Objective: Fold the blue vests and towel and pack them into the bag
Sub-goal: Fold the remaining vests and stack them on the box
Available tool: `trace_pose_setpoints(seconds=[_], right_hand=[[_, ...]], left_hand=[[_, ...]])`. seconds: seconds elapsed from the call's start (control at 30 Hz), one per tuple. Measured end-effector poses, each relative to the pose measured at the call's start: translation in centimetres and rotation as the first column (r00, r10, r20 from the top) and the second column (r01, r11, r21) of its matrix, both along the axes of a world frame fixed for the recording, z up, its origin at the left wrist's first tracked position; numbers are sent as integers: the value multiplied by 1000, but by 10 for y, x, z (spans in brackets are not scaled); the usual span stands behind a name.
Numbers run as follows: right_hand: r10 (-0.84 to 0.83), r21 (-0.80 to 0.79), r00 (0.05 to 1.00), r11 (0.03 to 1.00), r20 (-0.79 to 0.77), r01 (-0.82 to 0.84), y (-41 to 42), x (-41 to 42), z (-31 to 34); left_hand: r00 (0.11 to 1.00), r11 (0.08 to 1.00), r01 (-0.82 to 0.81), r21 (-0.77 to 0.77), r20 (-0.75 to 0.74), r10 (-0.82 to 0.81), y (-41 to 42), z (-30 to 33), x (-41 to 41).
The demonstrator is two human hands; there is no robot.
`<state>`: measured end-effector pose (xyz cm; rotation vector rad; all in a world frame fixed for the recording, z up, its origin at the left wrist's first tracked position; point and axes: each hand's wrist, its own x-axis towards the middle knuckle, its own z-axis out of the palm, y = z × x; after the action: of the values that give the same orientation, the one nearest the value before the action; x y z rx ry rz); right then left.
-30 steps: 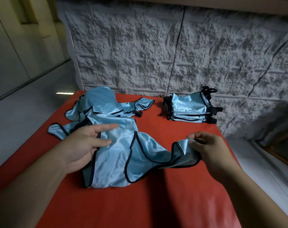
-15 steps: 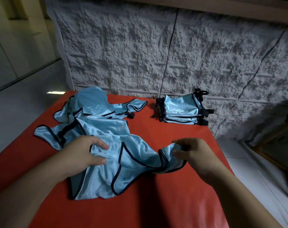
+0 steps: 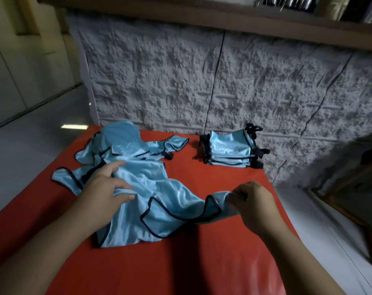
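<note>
Pinching: right hand [image 3: 252, 201] nips vest [image 3: 159, 194] corner, frame centre.
Left hand [image 3: 105, 188]: spread, pressing cloth.
Risk: slick satin likely slips, fold skews.

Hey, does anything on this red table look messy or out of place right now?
Nothing damaged or spilled. The loose shiny light-blue vests lie crumpled at the table's back left, unlike the neat folded stack of blue vests by the wall.
</note>
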<state>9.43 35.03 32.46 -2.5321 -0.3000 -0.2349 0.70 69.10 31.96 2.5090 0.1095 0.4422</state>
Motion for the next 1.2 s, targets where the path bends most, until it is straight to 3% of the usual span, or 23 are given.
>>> trace_pose_setpoints(seconds=[0.1,0.2,0.6,0.77,0.83,0.93,1.0,1.07,1.2], right_hand=[[17,59,993,998,116,-24,-1,-23,20],[44,12,989,999,144,-47,-5,-36,59],[154,-196,914,977,374,-85,-6,-92,294],[91,-119,874,992,477,-38,-19,-115,372],[91,-69,906,995,414,-69,-23,-125,395],[186,85,966,975,178,-204,-36,-146,418],[262,-15,959,965,111,-262,-47,-156,429],[267,-170,955,955,130,-244,-56,-164,436],[260,-313,946,930,195,-191,-64,-173,447]], left_hand=[[994,1000,22,-23,103,-19,-6,32,-14],[986,999,4,-40,168,2,-9,77,-26],[923,963,48,-266,380,59,-3,314,-86],[891,963,38,-266,445,88,10,380,-111],[888,970,-5,-244,445,117,19,398,-122],[883,972,-30,-234,449,135,29,414,-138],[880,965,-21,-261,454,142,36,419,-148],[881,960,-14,-278,451,143,38,423,-157],[878,959,3,-284,460,134,35,428,-173]])
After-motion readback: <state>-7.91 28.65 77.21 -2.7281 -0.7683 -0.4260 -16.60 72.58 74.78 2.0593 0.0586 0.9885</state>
